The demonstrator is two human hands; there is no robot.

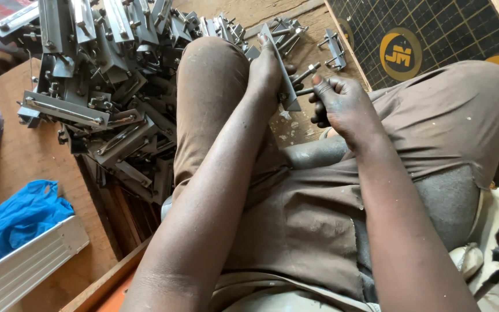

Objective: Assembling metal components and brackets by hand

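Forearms cross my lap. Left hand (267, 66) clamps metal bracket (281, 72) against knee; right hand (342, 104) pinches its bolt (306, 74). Best: keep bracket steady, turn squarely. Bracket pile (105, 69) far left.

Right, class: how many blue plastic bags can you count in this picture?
1. The blue plastic bag lies crumpled on the wooden floor at lower left, beside a pale metal rail. Others may be hidden.

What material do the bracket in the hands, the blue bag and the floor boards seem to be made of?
Bracket, held by the left hand with the right hand on its bolt: probably steel, grey with a dull shine and sharp folded edges.
Blue bag: likely thin plastic, crumpled and slightly glossy.
Floor boards: wood or plywood, brown, matt, with visible grain.
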